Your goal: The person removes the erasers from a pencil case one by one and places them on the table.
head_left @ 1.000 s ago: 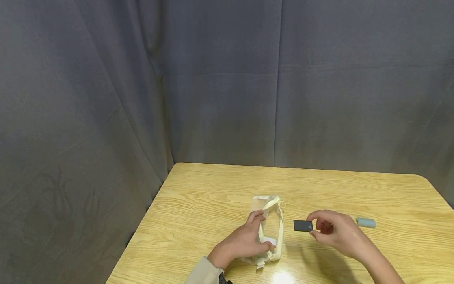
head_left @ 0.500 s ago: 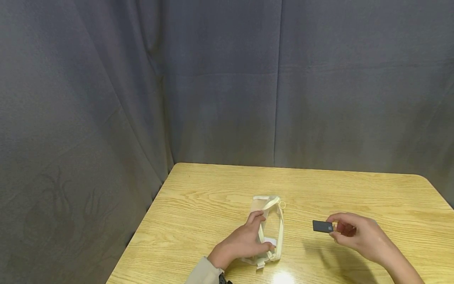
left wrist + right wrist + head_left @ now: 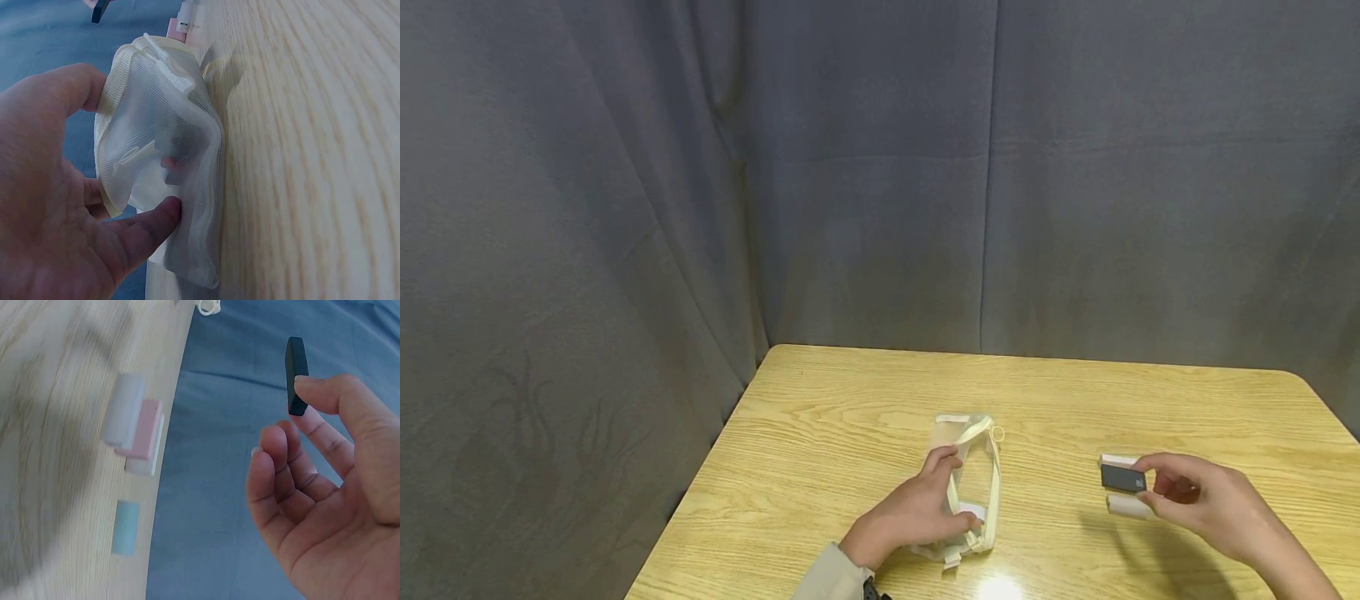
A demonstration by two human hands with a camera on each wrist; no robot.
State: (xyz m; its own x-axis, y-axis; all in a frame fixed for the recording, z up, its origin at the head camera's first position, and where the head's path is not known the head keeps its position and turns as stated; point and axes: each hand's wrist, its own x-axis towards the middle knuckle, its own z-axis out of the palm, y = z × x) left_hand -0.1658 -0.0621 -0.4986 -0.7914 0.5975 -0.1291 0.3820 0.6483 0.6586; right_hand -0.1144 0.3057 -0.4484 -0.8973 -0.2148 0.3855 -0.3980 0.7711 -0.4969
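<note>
My left hand (image 3: 913, 508) holds a see-through mesh zip pouch (image 3: 976, 475) with cream edging by its opening. In the left wrist view the fingers lie at the rim of the pouch (image 3: 150, 106) and the thumb presses its side. Something pale and something reddish show dimly through the mesh. My right hand (image 3: 1213, 504) pinches a small flat black block (image 3: 1122, 478) with pale print at one corner. The right wrist view shows this black block (image 3: 296, 375) raised off the table between thumb and fingertips, the other fingers loosely curled.
Below the right hand lie a white roll-shaped piece (image 3: 1126, 506), a white block (image 3: 1116, 460), a pink block (image 3: 147, 428) and a light-blue piece (image 3: 126, 528). The wooden table (image 3: 865, 392) ends at a grey-blue curtain (image 3: 865, 208).
My right hand has moved right with the black block. White pieces it covered earlier now show, while the light-blue piece is hidden behind it in the head view. The left hand stays put.
</note>
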